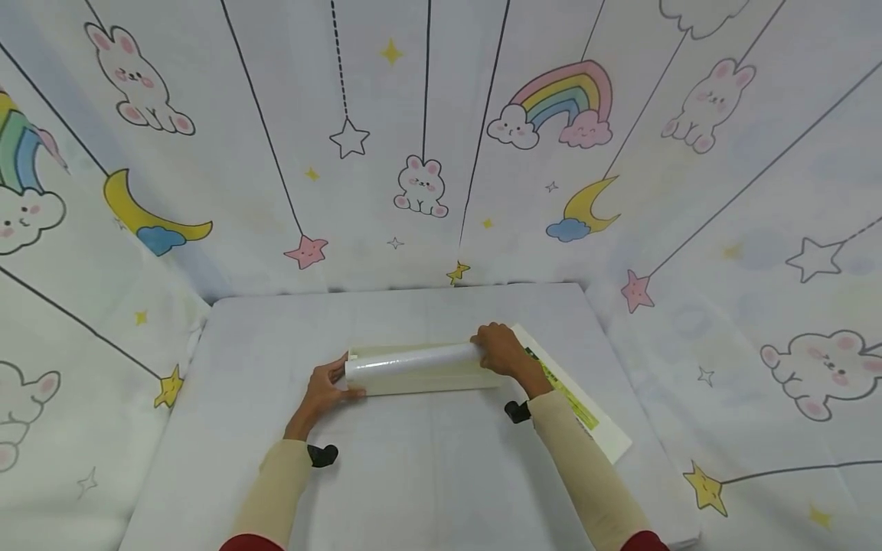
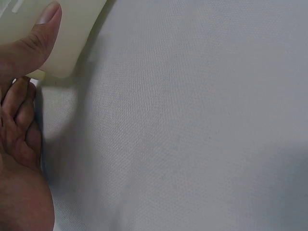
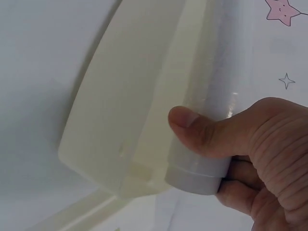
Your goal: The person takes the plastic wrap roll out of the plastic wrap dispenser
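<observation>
A white roll of shiny plastic wrap lies lengthwise over a long pale cream holder. My right hand grips the roll near its right end. In the right wrist view the thumb lies across the roll, the fingers curl round behind it, and this end is raised over the holder. At the other end, my left hand holds the holder's left end. In the left wrist view its thumb presses on the holder's cream surface, with the other fingers bent below.
A long white piece with a yellow-green printed label lies slantwise on the white-covered table, partly under the right forearm. Curtains printed with rabbits, stars and rainbows hang behind and at both sides.
</observation>
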The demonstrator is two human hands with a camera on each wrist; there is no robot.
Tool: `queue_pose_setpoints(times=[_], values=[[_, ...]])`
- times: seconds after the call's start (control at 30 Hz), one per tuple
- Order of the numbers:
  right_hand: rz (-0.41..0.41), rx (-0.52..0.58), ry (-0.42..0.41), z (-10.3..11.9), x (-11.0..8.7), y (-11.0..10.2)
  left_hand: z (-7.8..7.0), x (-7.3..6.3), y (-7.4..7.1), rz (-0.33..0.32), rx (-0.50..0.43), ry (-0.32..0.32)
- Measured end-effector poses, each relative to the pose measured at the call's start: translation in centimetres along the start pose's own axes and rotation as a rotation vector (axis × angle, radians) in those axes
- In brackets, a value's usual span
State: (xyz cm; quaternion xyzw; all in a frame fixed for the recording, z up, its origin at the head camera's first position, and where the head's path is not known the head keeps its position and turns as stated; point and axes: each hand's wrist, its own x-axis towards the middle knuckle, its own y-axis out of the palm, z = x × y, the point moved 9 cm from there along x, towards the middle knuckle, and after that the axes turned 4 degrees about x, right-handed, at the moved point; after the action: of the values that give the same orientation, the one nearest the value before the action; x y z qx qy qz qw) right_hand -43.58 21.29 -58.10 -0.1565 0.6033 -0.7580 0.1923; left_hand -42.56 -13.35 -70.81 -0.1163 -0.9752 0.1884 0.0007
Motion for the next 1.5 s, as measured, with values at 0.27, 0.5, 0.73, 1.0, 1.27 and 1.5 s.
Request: queue_pose_setpoints(times=[0.27, 0.5, 0.73, 1.0, 1.27, 1.5], values=[[0.001, 0.038, 0.035, -0.2, -0.2, -0.5, 0.5, -0.1, 0.1, 0.002, -0.008, -0.03], [-0.034, 0.05, 0.06, -0.8, -0.3, -0.8, 0.2, -0.4, 0.1, 0.007, -0.013, -0.01], [-0.05, 0.096, 0.1, -1.5, -0.4, -1.1, 0.0, -0.6, 0.1, 0.001, -0.028, 0.014], [-0.08, 0.122, 0.11, -1.6, -0.3, -1.9, 0.2, -0.6, 0.1, -0.008, -0.008, 0.032], [-0.1, 0.103, 0.097, -1.9, 0.1, -2.5, -0.3, -0.8, 0.0, -0.012, 0.011, 0.023], [-0.104, 0.122, 0.103, -2.2, 0.3, -2.7, -0.2, -0.8, 0.0, -0.012, 0.018, 0.005]])
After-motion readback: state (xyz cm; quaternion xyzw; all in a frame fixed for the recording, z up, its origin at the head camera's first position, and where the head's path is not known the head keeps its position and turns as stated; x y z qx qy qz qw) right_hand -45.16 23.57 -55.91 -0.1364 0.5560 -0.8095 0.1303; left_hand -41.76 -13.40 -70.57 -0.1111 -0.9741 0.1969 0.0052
